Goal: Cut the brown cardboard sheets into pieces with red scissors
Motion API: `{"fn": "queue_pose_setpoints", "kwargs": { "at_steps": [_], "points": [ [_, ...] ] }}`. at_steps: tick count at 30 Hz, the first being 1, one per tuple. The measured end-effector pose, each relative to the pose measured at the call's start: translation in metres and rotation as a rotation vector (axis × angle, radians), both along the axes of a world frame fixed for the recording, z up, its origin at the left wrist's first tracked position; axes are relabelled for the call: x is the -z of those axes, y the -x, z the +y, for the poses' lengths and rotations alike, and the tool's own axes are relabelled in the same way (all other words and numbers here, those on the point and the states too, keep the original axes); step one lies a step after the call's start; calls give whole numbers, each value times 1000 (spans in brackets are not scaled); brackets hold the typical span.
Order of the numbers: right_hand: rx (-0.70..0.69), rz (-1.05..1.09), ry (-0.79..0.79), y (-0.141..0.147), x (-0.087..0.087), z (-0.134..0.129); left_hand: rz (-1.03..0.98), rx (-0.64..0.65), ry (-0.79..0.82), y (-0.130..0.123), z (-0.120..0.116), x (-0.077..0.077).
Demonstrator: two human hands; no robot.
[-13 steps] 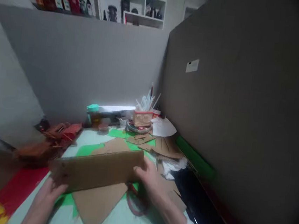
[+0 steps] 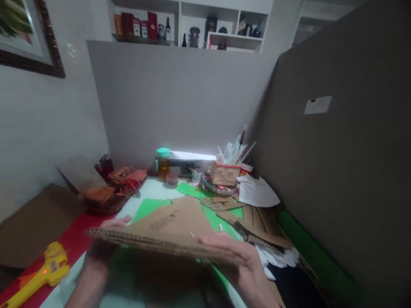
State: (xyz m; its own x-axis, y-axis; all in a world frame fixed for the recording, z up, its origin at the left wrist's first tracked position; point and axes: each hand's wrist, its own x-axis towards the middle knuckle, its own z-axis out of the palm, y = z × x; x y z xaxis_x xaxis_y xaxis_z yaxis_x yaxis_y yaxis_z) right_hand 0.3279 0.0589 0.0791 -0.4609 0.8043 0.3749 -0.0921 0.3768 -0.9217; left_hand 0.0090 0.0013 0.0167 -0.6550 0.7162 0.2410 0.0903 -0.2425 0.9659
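A piece of corrugated cardboard (image 2: pixel 167 247) is held level above the table, its fluted long edge turned towards me. My left hand (image 2: pixel 104 248) grips its left end, with fingertips showing behind the edge and the rest blurred. At the other end, my right hand (image 2: pixel 235 254) is closed around the board, fingers lying over the top. Beneath and beyond it lies a larger brown cardboard sheet (image 2: pixel 185 210) with dark printing, partly hidden by the held piece. A dark, blurred object (image 2: pixel 213 295) rests on the table below the right hand.
A yellow glue gun (image 2: pixel 43 271) lies on the red strip at left. Reddish-brown items (image 2: pixel 115 189) are piled behind it. Farther back stand a teal-lidded jar (image 2: pixel 162 163) and a box of white sticks (image 2: pixel 225 173). Cardboard scraps (image 2: pixel 264 225) and white paper (image 2: pixel 258 190) lie right.
The cardboard has tipped from showing its broad face to nearly edge-on, still between both hands. My view has swung left, bringing the glue gun and a framed picture into sight.
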Motion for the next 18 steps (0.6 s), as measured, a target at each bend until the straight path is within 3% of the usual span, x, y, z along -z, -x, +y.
{"fn": "queue_pose_setpoints", "kwargs": {
  "at_steps": [3,5,8,12,16,18],
  "points": [
    [-65,-27,-385,-9,1,4,-115,49,-103,-2,-8,-21],
    [-35,-120,-581,-16,7,9,-254,86,-31,-6,-15,-38],
    [121,-191,-651,-20,17,10,-469,195,83,-14,-26,-62],
    [334,-132,-531,-14,22,-1,-613,377,137,-25,-37,-80],
    [544,-54,-74,-8,14,-1,-618,386,105,-31,-42,-84],
    [559,26,88,-8,9,4,-607,373,56,-33,-43,-86]
  ]
}}
